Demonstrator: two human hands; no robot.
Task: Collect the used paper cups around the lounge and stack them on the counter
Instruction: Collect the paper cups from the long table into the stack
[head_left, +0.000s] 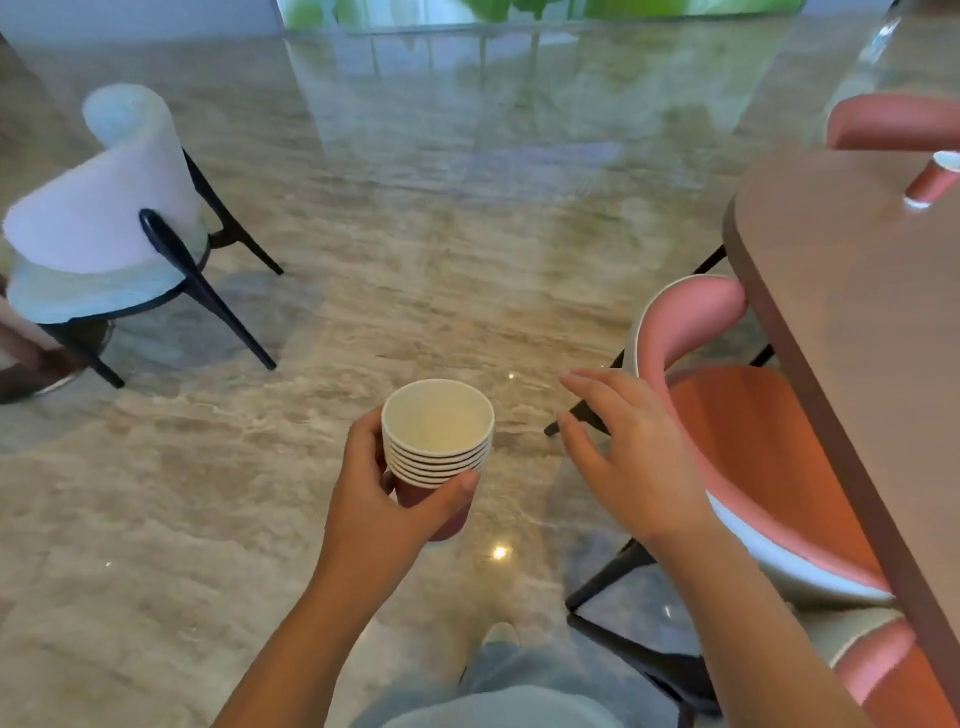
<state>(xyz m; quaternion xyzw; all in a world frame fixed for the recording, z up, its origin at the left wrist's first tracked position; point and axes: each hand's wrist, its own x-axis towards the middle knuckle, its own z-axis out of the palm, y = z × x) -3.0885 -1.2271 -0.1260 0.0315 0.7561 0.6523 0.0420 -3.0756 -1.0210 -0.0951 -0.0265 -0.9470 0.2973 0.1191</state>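
Left hand (382, 499) grips cup stack (438, 441); right hand (626, 462) hovers open.

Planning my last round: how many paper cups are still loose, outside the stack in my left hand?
1 besides the stack: a red cup on the brown table at far right. More may be hidden beyond the frame.

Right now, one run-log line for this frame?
left hand: holds stack of nested cups | right hand: open, empty, beside stack | remaining: one cup on table, far right
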